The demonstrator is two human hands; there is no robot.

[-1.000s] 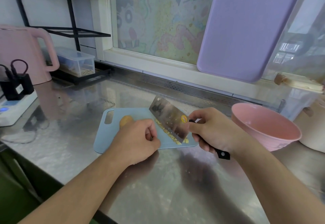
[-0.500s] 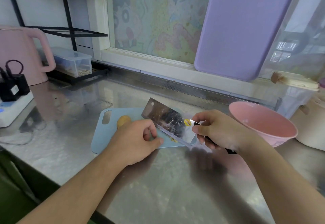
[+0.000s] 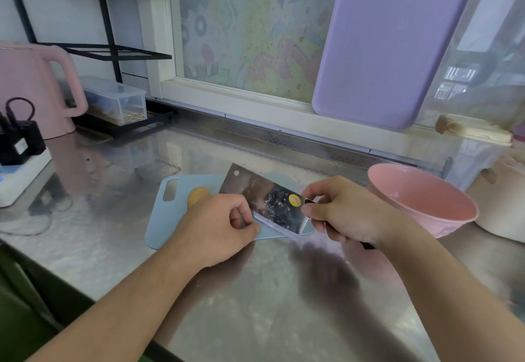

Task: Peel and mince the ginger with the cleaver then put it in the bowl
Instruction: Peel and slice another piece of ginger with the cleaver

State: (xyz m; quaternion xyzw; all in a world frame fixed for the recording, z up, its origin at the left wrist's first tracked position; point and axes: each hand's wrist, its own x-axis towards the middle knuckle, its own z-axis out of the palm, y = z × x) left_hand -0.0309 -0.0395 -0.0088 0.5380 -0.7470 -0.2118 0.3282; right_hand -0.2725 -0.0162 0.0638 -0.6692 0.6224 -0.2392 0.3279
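Note:
A small light-blue cutting board lies on the steel counter. A yellowish piece of ginger sits on it, just beyond my left hand, whose fingers are curled, thumb and fingertips at the cleaver's lower edge. The cleaver lies tilted low over the board, its flat side up, hiding the cut ginger bits. My right hand grips its dark handle. The pink bowl stands to the right of that hand.
A pink kettle and a white power strip with black plugs sit at the left. A clear plastic box rests under a black rack. A purple board leans on the window. A cream pot stands far right.
The cleaver has tipped from standing on edge to lying nearly flat over the board, covering the ginger bits. My left hand stayed by the blade's edge.

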